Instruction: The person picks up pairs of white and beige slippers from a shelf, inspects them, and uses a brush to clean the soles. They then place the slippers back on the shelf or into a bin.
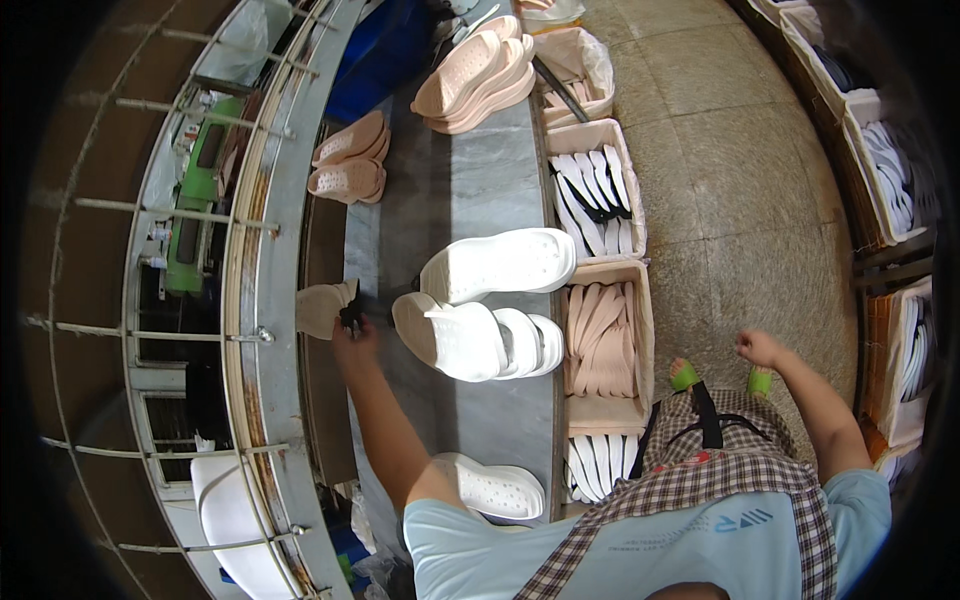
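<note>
My left hand (356, 342) reaches to the far left side of the grey worktable. Its fingers are closed around a small black piece (351, 308) whose kind I cannot make out. Right beside that piece lies a pale clog (323, 310), partly in shadow. White clogs (500, 265) (462, 340) stand on the table to the right of this hand, with white slip-on soles or shoes (540, 345) against the nearer one. My right hand (761, 348) hangs over the floor on the right, fingers curled in, with nothing visible in it.
Pink clogs (478, 75) are stacked at the table's far end; smaller pink ones (350, 160) sit left. Bins of pink straps (603, 335) and white straps (595, 195) line the table's right edge. A metal rail with wire bars (270, 230) runs left. More bins (890, 170) stand across the aisle.
</note>
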The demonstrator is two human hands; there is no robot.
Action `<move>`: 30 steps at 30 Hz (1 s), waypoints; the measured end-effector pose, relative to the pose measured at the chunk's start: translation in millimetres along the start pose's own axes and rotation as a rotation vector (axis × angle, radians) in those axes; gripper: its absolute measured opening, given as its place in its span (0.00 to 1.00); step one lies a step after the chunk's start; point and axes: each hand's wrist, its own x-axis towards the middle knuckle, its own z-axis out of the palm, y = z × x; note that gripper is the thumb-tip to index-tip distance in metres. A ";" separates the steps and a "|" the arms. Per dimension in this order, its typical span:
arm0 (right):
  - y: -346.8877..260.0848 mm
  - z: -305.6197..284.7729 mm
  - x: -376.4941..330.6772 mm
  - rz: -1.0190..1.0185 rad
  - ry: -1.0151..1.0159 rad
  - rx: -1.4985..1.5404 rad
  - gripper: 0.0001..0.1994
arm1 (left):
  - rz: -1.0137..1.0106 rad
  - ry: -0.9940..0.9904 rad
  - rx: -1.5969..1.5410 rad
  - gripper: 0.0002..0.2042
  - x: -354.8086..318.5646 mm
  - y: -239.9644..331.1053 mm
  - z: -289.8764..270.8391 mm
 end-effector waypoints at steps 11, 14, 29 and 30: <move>-183.2 -136.7 -10.1 -0.524 0.086 0.845 0.25 | -0.435 -0.694 0.065 0.21 -347.3 -103.3 76.7; -192.4 -168.6 -55.6 -0.464 -0.225 0.973 0.30 | -0.448 -0.778 0.213 0.22 -433.2 -167.0 72.1; -57.8 -209.1 -185.2 -0.564 -0.298 1.638 0.34 | -0.293 -1.220 0.584 0.32 -547.9 -361.5 94.9; -55.3 -210.6 -189.9 -0.553 -0.294 1.640 0.34 | -0.321 -1.176 0.478 0.30 -549.2 -367.0 105.5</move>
